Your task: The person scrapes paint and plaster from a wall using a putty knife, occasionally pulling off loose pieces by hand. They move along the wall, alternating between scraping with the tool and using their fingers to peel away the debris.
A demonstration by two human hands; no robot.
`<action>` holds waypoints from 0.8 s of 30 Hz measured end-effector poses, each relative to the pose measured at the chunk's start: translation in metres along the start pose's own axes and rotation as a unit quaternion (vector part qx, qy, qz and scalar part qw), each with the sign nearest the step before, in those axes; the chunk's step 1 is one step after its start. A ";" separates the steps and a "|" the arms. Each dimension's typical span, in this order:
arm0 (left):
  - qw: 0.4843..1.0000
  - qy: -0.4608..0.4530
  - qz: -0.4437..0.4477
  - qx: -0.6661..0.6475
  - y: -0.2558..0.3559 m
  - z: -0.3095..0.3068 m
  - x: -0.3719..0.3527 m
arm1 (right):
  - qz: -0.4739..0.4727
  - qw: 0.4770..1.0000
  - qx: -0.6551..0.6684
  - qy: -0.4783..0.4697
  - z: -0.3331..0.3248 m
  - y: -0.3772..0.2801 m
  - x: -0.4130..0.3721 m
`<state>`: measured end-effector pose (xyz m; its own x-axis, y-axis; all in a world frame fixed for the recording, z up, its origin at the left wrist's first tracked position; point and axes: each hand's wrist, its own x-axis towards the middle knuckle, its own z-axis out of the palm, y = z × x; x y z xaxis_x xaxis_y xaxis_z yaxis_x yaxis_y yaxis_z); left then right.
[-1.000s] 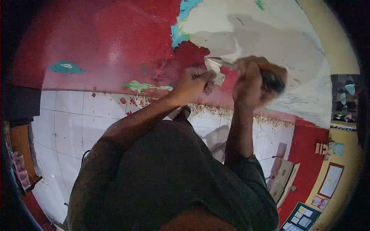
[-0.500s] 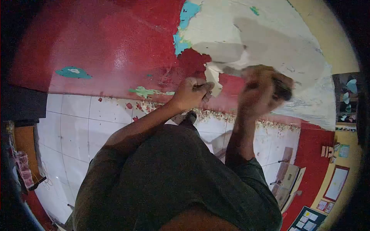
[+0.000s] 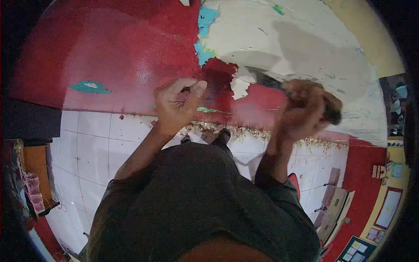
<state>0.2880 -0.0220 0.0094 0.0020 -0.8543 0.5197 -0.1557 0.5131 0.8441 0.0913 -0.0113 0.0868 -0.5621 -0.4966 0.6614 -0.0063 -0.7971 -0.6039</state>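
My right hand (image 3: 303,105) is wrapped round a scraper (image 3: 270,81), whose dark blade points left at the edge of the bared pale wall area. The scraper's thick handle end sticks out on the right side of the hand. My left hand (image 3: 178,105) is raised in front of the red painted wall (image 3: 118,56), its fingers curled and the thumb tip against the index finger, with nothing visible between them. Between the hands, a small white patch (image 3: 240,87) with ragged edges borders dark red paint (image 3: 216,81). Turquoise paint (image 3: 204,52) shows above it.
Paint flakes (image 3: 248,132) lie along the wall's foot on the white tiled floor (image 3: 94,148). A dark box-like object (image 3: 32,120) stands at the left, near an orange-brown panel (image 3: 37,170). At lower right is a cardboard-coloured item (image 3: 334,205). My shoe (image 3: 222,136) shows below the wall.
My left hand has moved left, away from the ragged paint edge. The scraper and right hand have shifted slightly right and down. The pale patch between the hands looks smaller, with more red showing.
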 end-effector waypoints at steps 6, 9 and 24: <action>0.996 -0.023 0.076 0.047 -0.006 0.015 0.004 | -0.005 0.997 0.073 -0.014 -0.010 0.020 -0.005; 0.989 0.006 0.126 0.075 -0.007 0.014 0.012 | 0.019 0.996 0.075 0.051 -0.015 0.017 -0.004; 0.988 0.047 0.109 0.095 -0.025 -0.003 -0.003 | 0.090 0.959 0.186 -0.194 -0.017 0.014 -0.002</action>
<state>0.2945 -0.0324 -0.0129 0.0385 -0.7091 0.7041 -0.3453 0.6517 0.6753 0.0788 -0.0152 0.0696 -0.1754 -0.6708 0.7206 0.3983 -0.7177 -0.5712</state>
